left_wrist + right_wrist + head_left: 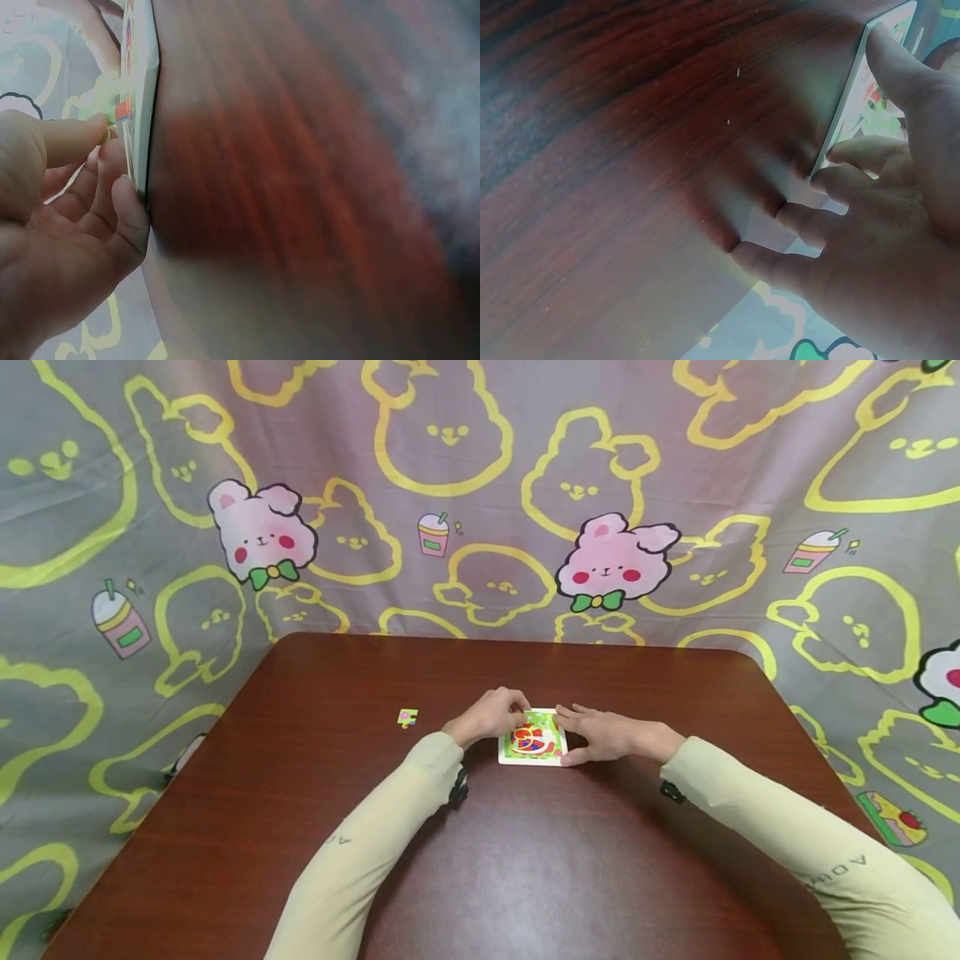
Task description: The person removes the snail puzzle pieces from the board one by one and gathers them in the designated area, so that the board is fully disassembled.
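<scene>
A square jigsaw board (506, 760) with a white rim and a colourful red-and-green picture lies flat on the table. My left hand (495, 712) is at its upper left. Between thumb and fingers it pinches a small green-and-red puzzle piece (112, 112) against the picture; the piece's far part is blurred. The other fingers bend beside the board's edge. At the board's right side my right hand (607, 735) touches the rim with thumb and index finger, its remaining fingers spread on the table. Left of the hands, a loose puzzle piece (407, 717) lies by itself.
The brown wooden table (525, 860) has rounded far corners and a glossy reflection near the front. Behind and beside it hangs a grey curtain (480, 510) printed with yellow outlines and pink rabbits.
</scene>
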{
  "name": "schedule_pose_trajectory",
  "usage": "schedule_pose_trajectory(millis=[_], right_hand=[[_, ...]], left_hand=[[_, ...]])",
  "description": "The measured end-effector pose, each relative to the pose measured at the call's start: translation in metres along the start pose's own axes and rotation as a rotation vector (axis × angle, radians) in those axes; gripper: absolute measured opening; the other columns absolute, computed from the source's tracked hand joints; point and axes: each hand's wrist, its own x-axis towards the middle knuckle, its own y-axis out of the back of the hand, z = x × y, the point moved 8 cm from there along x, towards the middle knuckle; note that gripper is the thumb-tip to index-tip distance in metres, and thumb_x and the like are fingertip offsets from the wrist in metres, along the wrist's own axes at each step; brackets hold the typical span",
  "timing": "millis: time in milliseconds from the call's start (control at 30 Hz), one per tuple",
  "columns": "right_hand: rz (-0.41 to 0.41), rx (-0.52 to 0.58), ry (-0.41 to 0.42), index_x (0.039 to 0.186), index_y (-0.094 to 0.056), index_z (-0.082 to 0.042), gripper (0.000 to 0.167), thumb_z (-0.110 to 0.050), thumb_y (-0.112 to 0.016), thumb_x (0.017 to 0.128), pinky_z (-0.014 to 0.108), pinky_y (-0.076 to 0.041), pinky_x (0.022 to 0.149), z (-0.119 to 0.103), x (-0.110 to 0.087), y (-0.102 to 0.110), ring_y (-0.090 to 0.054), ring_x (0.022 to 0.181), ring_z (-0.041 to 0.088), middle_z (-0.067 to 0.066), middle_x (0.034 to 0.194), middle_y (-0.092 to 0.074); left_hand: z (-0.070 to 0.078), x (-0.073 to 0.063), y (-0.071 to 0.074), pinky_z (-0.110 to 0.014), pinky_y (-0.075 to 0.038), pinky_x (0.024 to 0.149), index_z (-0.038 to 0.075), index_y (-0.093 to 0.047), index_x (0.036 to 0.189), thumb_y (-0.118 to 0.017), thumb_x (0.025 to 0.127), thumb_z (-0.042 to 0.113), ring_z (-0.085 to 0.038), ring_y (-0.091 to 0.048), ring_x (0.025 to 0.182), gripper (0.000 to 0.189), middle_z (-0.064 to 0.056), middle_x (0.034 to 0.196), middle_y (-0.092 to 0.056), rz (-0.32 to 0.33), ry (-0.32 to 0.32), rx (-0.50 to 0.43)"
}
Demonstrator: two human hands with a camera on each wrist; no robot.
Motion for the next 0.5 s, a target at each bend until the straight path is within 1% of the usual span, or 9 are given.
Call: schedule_pose_trajectory(millis=[167,300,433,500], right_hand=[[-0.002,0.0,-0.004,0.154,-0.027,-0.007,0.088,-0.056,-0.062,0.089,0.061,-0.025,0.114,0.0,-0.001,0.001,-0.015,0.148,0.047,0.017,0.163,-0.017],[0.004,0.003,0.0,0.154,-0.027,-0.007,0.088,-0.056,-0.061,0.089,0.061,-0.026,0.114,0.001,0.0,0.0,-0.015,0.148,0.047,0.017,0.163,-0.017],[0.005,0.008,-0.001,0.154,-0.027,-0.008,0.088,-0.056,-0.061,0.089,0.061,-0.025,0.114,0.002,0.0,-0.001,-0.014,0.148,0.047,0.017,0.163,-0.017],[0.002,0.011,-0.005,0.155,-0.026,-0.008,0.088,-0.056,-0.062,0.089,0.061,-0.024,0.114,0.002,0.0,-0.001,-0.014,0.149,0.046,0.016,0.164,-0.016]], left_hand=[[0.0,0.0,0.002,-0.021,-0.046,0.074,0.01,-0.072,0.103,-0.065,0.092,0.016,-0.01,-0.059,0.082,0.015,-0.001,0.091,-0.07,-0.005,-0.003,-0.038],[-0.002,-0.002,0.003,-0.023,-0.046,0.075,0.009,-0.072,0.105,-0.064,0.093,0.016,-0.012,-0.059,0.084,0.016,-0.002,0.095,-0.07,-0.014,0.001,-0.074],[-0.003,-0.004,0.009,-0.025,-0.046,0.077,0.01,-0.072,0.107,-0.063,0.094,0.018,-0.014,-0.058,0.089,0.018,-0.003,0.101,-0.07,-0.016,0.012,-0.114],[-0.005,-0.006,0.014,-0.025,-0.046,0.076,0.011,-0.071,0.108,-0.062,0.094,0.019,-0.014,-0.058,0.089,0.018,-0.003,0.103,-0.069,-0.016,0.023,-0.138]])
